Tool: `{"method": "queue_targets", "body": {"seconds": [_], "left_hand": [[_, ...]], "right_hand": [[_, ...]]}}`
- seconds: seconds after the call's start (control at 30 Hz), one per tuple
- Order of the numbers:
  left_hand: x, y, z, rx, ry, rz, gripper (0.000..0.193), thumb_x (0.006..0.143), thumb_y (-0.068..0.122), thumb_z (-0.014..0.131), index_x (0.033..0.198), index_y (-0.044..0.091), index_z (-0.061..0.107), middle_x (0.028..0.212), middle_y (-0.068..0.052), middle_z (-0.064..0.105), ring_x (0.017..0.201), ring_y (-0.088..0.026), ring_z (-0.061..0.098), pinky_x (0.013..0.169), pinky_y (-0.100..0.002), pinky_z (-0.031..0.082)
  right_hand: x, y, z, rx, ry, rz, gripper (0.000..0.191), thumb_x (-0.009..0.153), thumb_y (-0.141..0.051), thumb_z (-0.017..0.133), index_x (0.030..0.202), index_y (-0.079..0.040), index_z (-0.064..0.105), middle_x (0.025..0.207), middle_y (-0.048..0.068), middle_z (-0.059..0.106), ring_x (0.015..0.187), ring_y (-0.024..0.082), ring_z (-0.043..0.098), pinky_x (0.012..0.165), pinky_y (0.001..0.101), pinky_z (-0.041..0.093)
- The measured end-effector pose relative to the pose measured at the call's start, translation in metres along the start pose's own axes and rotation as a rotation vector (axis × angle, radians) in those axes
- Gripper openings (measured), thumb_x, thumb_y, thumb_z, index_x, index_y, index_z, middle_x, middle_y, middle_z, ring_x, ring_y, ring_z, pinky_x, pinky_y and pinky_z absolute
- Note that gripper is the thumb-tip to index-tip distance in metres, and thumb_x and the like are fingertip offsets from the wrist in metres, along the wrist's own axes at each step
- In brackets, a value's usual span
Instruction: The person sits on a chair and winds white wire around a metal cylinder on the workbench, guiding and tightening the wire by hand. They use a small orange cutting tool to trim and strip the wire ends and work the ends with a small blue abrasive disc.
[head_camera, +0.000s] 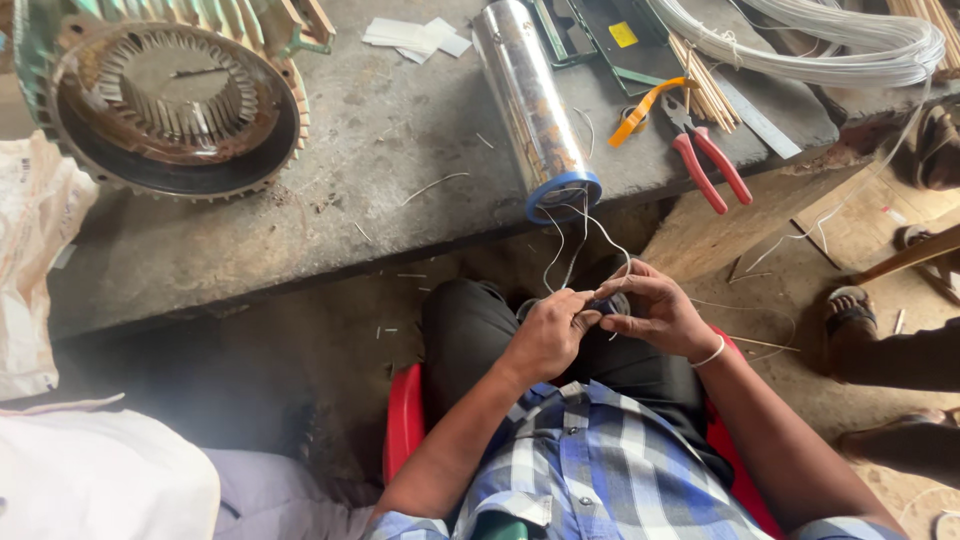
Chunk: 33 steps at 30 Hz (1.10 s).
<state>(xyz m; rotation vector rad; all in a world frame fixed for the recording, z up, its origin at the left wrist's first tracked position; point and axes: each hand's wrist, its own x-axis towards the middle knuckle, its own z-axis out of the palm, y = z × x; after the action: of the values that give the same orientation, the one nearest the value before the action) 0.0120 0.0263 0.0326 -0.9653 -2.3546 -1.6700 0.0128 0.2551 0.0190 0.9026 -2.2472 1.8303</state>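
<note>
We see both hands meeting over the lap, just below the table (300, 230) edge. The left hand (548, 335) is curled narrow, its thumb and forefinger pinched on thin white wires (600, 232) that run up to the blue-rimmed end of a shiny steel cylinder (530, 100) lying on the table. The right hand (655, 315), a white band at its wrist, is also closed in, its fingers gripping the same wires beside a small dark-blue piece that we cannot make out clearly. The two hands touch at the fingertips.

The cylinder's blue end juts just over the table's near edge, right above the hands. To its right lie red-handled pliers (712, 165), an orange-handled tool (640, 108) and a bundle of thin wooden sticks (705, 85). A coil of white wire (830, 45) sits at the far right corner. At the far left of the table rests a large motor stator (170, 95) with a slotted core, and some white paper strips (415, 35) lie near the top edge. We sit on a red chair (405, 420).
</note>
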Motion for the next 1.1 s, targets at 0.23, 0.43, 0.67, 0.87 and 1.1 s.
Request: {"method": "queue_targets", "body": {"seconds": [0.23, 0.43, 0.67, 0.87, 1.1], "left_hand": [[-0.001, 0.002, 0.004, 0.086, 0.022, -0.01, 0.011, 0.099, 0.012, 0.067, 0.101, 0.002, 0.072, 0.093, -0.016, 0.07, 0.084, -0.036, 0.069, 0.073, -0.042, 0.055], [-0.001, -0.002, 0.007, 0.075, 0.055, 0.019, 0.012, 0.093, 0.005, 0.067, 0.102, 0.0, 0.073, 0.091, -0.017, 0.069, 0.085, -0.038, 0.068, 0.074, -0.043, 0.054], [-0.004, 0.0, 0.009, 0.056, 0.089, 0.08, 0.01, 0.093, 0.002, 0.067, 0.101, 0.001, 0.073, 0.094, -0.016, 0.071, 0.088, -0.036, 0.07, 0.077, -0.041, 0.056], [-0.003, 0.004, 0.006, 0.01, 0.087, 0.019, 0.009, 0.095, 0.004, 0.068, 0.102, 0.0, 0.073, 0.092, -0.016, 0.07, 0.083, -0.034, 0.07, 0.071, -0.039, 0.055], [-0.002, 0.002, 0.009, 0.084, 0.125, 0.009, 0.008, 0.096, 0.007, 0.07, 0.099, 0.001, 0.073, 0.087, -0.016, 0.068, 0.076, -0.035, 0.068, 0.067, -0.042, 0.053]], "right_hand": [[0.005, 0.012, -0.001, -0.095, -0.035, 0.094, 0.035, 0.077, -0.014, 0.09, 0.106, -0.005, 0.073, 0.098, 0.002, 0.064, 0.088, 0.015, 0.059, 0.079, 0.0296, 0.049], [-0.015, 0.015, 0.002, 0.521, 0.001, 0.332, 0.053, 0.082, -0.01, 0.086, 0.127, -0.006, 0.059, 0.101, 0.005, 0.068, 0.092, 0.012, 0.066, 0.081, 0.0293, 0.056], [0.006, 0.021, 0.025, 0.367, 0.164, 0.177, 0.037, 0.09, -0.008, 0.078, 0.124, -0.003, 0.063, 0.121, -0.001, 0.058, 0.106, 0.008, 0.058, 0.089, 0.0256, 0.051], [0.005, 0.004, -0.001, -0.01, -0.034, 0.071, 0.038, 0.075, -0.012, 0.088, 0.109, -0.007, 0.072, 0.1, -0.001, 0.063, 0.095, 0.01, 0.061, 0.083, 0.0254, 0.05], [0.004, 0.013, -0.008, 0.368, -0.059, 0.387, 0.044, 0.076, -0.005, 0.086, 0.116, -0.003, 0.068, 0.102, -0.001, 0.065, 0.096, 0.007, 0.06, 0.082, 0.0259, 0.05]]}}
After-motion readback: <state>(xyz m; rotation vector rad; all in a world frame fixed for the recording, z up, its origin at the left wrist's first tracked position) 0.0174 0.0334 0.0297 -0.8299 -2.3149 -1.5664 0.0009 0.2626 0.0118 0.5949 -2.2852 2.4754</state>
